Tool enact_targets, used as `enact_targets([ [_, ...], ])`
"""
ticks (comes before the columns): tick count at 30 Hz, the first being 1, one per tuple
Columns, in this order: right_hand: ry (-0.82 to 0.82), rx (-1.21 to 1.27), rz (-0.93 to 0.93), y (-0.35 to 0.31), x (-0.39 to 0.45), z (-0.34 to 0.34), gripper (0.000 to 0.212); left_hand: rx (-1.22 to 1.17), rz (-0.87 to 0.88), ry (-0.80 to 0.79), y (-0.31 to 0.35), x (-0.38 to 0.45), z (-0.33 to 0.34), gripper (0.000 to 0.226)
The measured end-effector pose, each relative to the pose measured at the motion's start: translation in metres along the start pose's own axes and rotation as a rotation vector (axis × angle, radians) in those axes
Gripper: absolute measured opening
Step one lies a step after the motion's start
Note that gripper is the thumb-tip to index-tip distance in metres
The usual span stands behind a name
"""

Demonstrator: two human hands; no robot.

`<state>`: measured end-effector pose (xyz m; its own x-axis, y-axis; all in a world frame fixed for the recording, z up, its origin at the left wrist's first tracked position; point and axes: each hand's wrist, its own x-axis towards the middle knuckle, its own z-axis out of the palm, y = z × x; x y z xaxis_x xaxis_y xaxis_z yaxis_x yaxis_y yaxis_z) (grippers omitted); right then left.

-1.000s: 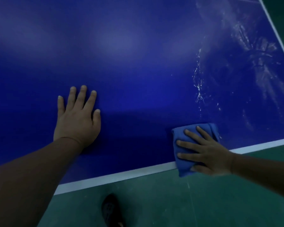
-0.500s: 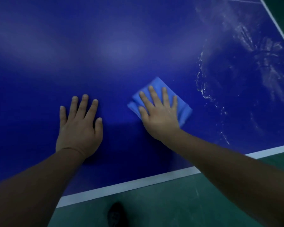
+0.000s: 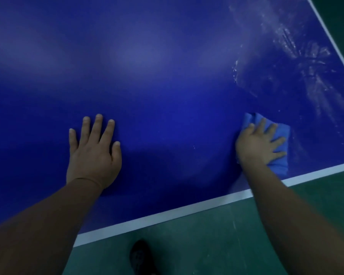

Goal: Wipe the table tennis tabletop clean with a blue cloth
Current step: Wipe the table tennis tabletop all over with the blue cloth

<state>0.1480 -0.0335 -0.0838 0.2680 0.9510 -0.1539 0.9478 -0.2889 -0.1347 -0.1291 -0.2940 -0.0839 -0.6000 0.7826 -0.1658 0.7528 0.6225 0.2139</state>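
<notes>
L hand (image 3: 91, 153) lies flat on the blue surface (image 3: 167, 80), palm down, fingers straight and slightly spread, holding nothing; prob. a brace so the person can lean over w/ weight on that arm while the other works. R hand (image 3: 259, 144) presses the blue cloth (image 3: 278, 163) down onto the surface near the white edge line (image 3: 167, 215), well apart from the L hand. R fingers (image 3: 274, 129) are straight and fanned, not curled round anything, so the cloth is pinned by flat pressure rather than pinched, which suits a sliding wipe. Cloth sits folded under the palm and fingers: fabric shows beyond the fingertips at upper right, along the little-finger side and below the heel of the hand; thumb side mostly hidden. Whitish streaks (image 3: 316, 80) remain on the surface up and to the right of the cloth, toward the far corner, so that patch looks not yet done. Green floor (image 3: 207, 245) and a dark shoe (image 3: 140, 255) below the edge.
</notes>
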Motion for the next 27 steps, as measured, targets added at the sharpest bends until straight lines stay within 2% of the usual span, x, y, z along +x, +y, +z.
enact_targets([
  [4, -0.052, -0.127, -0.612, -0.036, -0.056, 0.024, 0.057, -0.009, 0.002, 0.007, 0.002, 0.0, -0.001, 0.068],
  [5, -0.075, -0.147, -0.709, -0.036, -0.053, 0.022, 0.057, -0.014, 0.003, 0.01, 0.001, -0.001, -0.001, 0.069],
  [6, -0.08, -0.157, -0.745, -0.036, -0.042, 0.018, 0.057, -0.018, 0.004, 0.015, 0.001, -0.002, -0.001, 0.069],
  [9, -0.086, -0.132, -0.694, -0.046, -0.003, 0.006, 0.057, -0.022, 0.006, 0.031, 0.0, -0.001, 0.001, 0.068],
  [11, -0.094, -0.186, -0.828, -0.053, -0.006, 0.006, 0.056, -0.024, 0.013, 0.038, 0.0, -0.001, 0.002, 0.067],
  [12, -0.084, -0.231, -1.007, -0.047, -0.018, 0.006, 0.056, -0.025, 0.014, 0.035, 0.0, -0.001, 0.002, 0.067],
  [15, -0.173, -0.355, -1.743, 0.013, -0.053, 0.011, 0.054, -0.013, 0.008, 0.036, -0.001, 0.0, 0.003, 0.067],
  [16, -0.209, -0.385, -1.861, 0.028, -0.053, 0.009, 0.053, -0.013, 0.012, 0.033, -0.002, 0.001, 0.004, 0.066],
  [17, -0.21, -0.402, -1.881, 0.029, -0.045, 0.007, 0.052, -0.016, 0.015, 0.031, -0.003, 0.001, 0.004, 0.066],
  [18, -0.181, -0.402, -1.811, 0.018, -0.034, 0.007, 0.054, -0.018, 0.013, 0.033, -0.003, 0.001, 0.005, 0.066],
  [21, -0.096, -0.274, -1.355, -0.061, -0.004, 0.008, 0.057, -0.032, 0.017, 0.038, -0.004, 0.001, 0.004, 0.066],
  [22, -0.109, -0.237, -1.269, -0.089, 0.001, 0.009, 0.056, -0.044, 0.02, 0.038, -0.004, 0.001, 0.004, 0.066],
  [24, -0.123, -0.208, -1.252, -0.131, 0.0, 0.014, 0.053, -0.072, 0.018, 0.045, -0.005, 0.001, 0.005, 0.066],
  [27, -0.077, -0.302, -1.474, -0.138, -0.034, 0.023, 0.058, -0.089, 0.024, 0.049, -0.006, 0.002, 0.005, 0.066],
])
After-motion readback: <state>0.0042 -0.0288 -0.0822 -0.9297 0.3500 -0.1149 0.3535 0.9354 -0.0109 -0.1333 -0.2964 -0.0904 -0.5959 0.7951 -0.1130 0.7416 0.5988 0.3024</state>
